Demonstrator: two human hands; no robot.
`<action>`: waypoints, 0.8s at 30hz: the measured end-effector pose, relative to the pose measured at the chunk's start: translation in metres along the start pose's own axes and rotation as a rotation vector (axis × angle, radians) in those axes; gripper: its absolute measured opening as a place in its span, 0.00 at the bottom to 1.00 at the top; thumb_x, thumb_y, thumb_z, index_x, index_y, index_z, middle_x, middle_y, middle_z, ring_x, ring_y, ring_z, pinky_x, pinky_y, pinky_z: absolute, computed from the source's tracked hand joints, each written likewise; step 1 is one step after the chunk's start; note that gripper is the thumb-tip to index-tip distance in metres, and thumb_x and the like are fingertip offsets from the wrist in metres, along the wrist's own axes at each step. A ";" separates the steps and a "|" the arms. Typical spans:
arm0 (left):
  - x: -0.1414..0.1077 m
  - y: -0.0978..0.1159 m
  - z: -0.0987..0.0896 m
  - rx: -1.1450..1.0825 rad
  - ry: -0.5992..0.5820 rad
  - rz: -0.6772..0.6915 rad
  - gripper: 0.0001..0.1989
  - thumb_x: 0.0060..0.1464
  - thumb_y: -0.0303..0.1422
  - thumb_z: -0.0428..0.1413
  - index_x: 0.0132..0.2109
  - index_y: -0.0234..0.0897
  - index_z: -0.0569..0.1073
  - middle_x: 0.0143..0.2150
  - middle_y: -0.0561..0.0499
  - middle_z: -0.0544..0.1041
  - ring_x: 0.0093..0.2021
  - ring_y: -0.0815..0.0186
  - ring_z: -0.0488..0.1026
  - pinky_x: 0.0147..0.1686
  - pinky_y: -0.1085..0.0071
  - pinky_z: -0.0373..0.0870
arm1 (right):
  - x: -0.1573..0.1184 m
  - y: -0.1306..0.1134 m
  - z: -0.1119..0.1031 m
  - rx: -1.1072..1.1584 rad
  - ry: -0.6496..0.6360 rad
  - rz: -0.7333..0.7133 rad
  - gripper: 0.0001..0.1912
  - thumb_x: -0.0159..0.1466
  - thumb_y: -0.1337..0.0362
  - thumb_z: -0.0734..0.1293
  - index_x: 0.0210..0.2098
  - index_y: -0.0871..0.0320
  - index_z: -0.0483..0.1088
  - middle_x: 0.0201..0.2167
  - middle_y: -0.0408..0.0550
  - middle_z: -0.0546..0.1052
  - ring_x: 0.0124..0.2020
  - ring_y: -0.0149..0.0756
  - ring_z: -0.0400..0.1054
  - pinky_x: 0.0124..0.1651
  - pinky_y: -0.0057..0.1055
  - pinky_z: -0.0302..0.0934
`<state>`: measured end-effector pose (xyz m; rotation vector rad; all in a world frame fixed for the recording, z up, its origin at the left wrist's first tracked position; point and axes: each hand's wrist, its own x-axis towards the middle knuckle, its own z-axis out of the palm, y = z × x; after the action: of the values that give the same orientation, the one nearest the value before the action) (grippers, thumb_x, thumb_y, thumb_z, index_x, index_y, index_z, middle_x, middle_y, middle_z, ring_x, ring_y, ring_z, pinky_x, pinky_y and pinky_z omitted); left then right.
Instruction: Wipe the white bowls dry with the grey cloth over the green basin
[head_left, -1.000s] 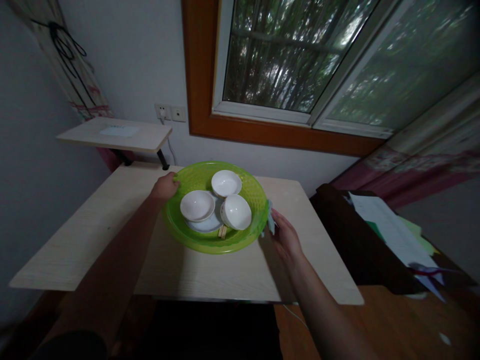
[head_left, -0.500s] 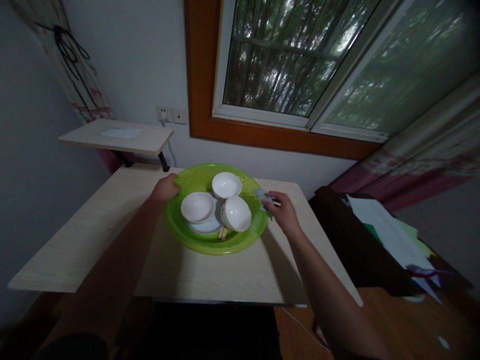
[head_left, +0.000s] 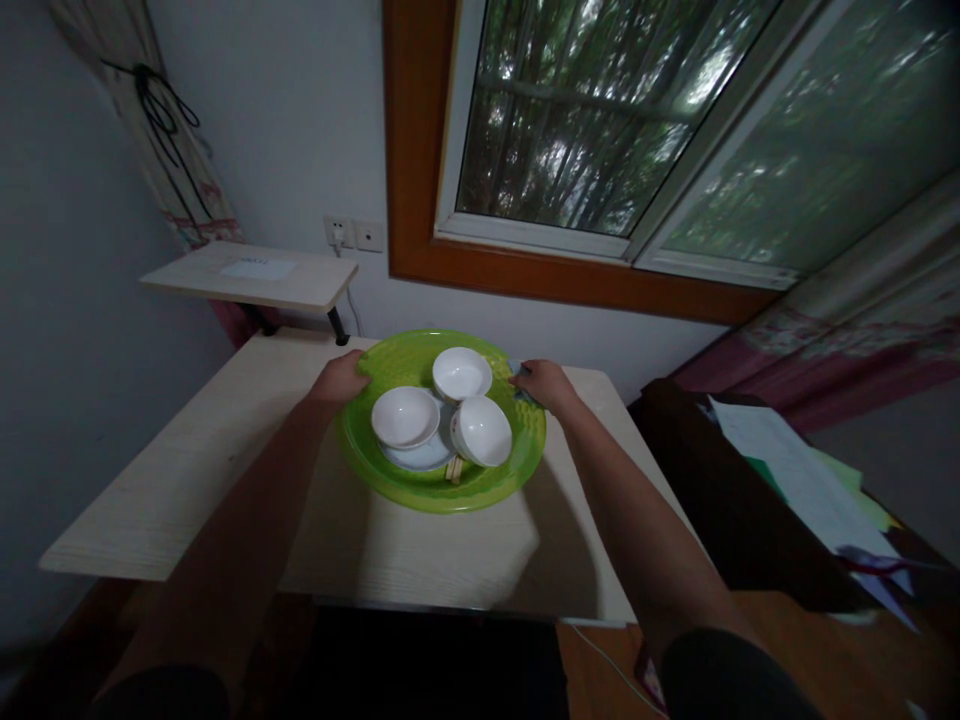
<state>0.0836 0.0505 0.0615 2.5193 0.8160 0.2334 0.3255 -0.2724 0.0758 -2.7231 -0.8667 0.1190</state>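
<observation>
A round green plastic tray (head_left: pixel 382 488) is over the light wooden table. Three white bowls stand in it: the left bowl (head_left: pixel 406 417), the back bowl (head_left: pixel 463 375) and the right bowl (head_left: pixel 484 432), which leans to one side. Partly under them lies a white plate (head_left: pixel 416 457). Wooden chopsticks (head_left: pixel 454 469) poke out at its front, mostly hidden. My left hand (head_left: pixel 339 379) is closed on the tray's left rim. At the right back rim, my right hand (head_left: pixel 545 384) is closed on a grey cloth (head_left: pixel 525 397), mostly covered by the fingers.
The table (head_left: pixel 187 450) carries a small raised shelf (head_left: pixel 315 287) at its back left, with a paper (head_left: pixel 259 269) on it. A wall socket (head_left: pixel 354 234) and a window (head_left: pixel 570 130) are behind. To the right, papers (head_left: pixel 795 470) lie on a dark cabinet (head_left: pixel 697 500).
My right hand has moved slightly back along the tray's right rim, and its fingers have closed over the grey cloth. My left hand keeps its hold on the rim.
</observation>
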 end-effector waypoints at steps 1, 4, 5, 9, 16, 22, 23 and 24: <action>0.000 0.000 0.001 -0.001 0.005 -0.003 0.23 0.55 0.31 0.58 0.59 0.37 0.74 0.53 0.43 0.81 0.50 0.59 0.79 0.50 0.69 0.72 | 0.000 0.000 0.001 0.003 0.000 -0.003 0.12 0.62 0.57 0.71 0.40 0.59 0.80 0.40 0.57 0.83 0.42 0.47 0.78 0.44 0.33 0.65; 0.000 0.000 0.002 0.000 0.022 -0.021 0.23 0.55 0.31 0.58 0.59 0.37 0.74 0.55 0.43 0.81 0.53 0.58 0.78 0.52 0.69 0.71 | -0.004 0.003 0.007 0.077 0.089 0.025 0.23 0.62 0.56 0.72 0.54 0.59 0.73 0.44 0.58 0.82 0.44 0.47 0.77 0.45 0.34 0.66; 0.000 0.000 0.003 0.001 0.027 -0.025 0.23 0.55 0.31 0.57 0.59 0.38 0.74 0.55 0.43 0.80 0.53 0.58 0.78 0.53 0.69 0.71 | -0.007 0.005 0.010 0.115 0.132 0.040 0.28 0.62 0.55 0.72 0.58 0.60 0.69 0.45 0.59 0.82 0.44 0.47 0.77 0.45 0.34 0.66; 0.001 0.000 0.003 0.003 0.029 -0.023 0.23 0.55 0.31 0.58 0.59 0.38 0.74 0.56 0.43 0.80 0.54 0.58 0.78 0.53 0.68 0.71 | -0.021 0.017 0.020 0.299 0.238 0.001 0.28 0.64 0.48 0.69 0.55 0.60 0.67 0.48 0.61 0.79 0.44 0.46 0.76 0.45 0.37 0.68; 0.000 0.000 0.003 -0.018 0.031 -0.017 0.22 0.55 0.31 0.57 0.57 0.39 0.75 0.54 0.44 0.81 0.53 0.58 0.78 0.52 0.68 0.73 | -0.050 0.033 0.016 0.459 0.294 -0.150 0.19 0.59 0.51 0.73 0.44 0.55 0.78 0.44 0.53 0.76 0.40 0.40 0.72 0.49 0.40 0.70; -0.001 0.000 0.002 -0.042 0.024 -0.022 0.23 0.55 0.31 0.57 0.58 0.38 0.75 0.55 0.42 0.81 0.53 0.57 0.78 0.50 0.67 0.73 | -0.072 0.031 0.002 0.438 0.305 -0.325 0.15 0.59 0.55 0.74 0.45 0.51 0.81 0.43 0.52 0.75 0.44 0.44 0.71 0.53 0.45 0.69; -0.001 0.000 0.002 -0.044 0.023 -0.023 0.23 0.54 0.31 0.57 0.58 0.38 0.75 0.55 0.42 0.81 0.53 0.57 0.78 0.51 0.67 0.72 | -0.074 0.031 0.002 0.442 0.297 -0.331 0.16 0.59 0.55 0.74 0.46 0.51 0.81 0.44 0.52 0.75 0.44 0.44 0.71 0.53 0.45 0.69; -0.001 0.000 0.002 -0.048 0.022 -0.024 0.23 0.54 0.31 0.57 0.58 0.38 0.75 0.55 0.42 0.81 0.53 0.57 0.78 0.51 0.68 0.72 | -0.075 0.032 0.003 0.450 0.294 -0.319 0.18 0.59 0.55 0.74 0.48 0.51 0.81 0.45 0.52 0.75 0.45 0.44 0.71 0.53 0.45 0.69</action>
<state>0.0831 0.0492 0.0602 2.4649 0.8394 0.2703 0.2814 -0.3401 0.0636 -2.0939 -1.0260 -0.1344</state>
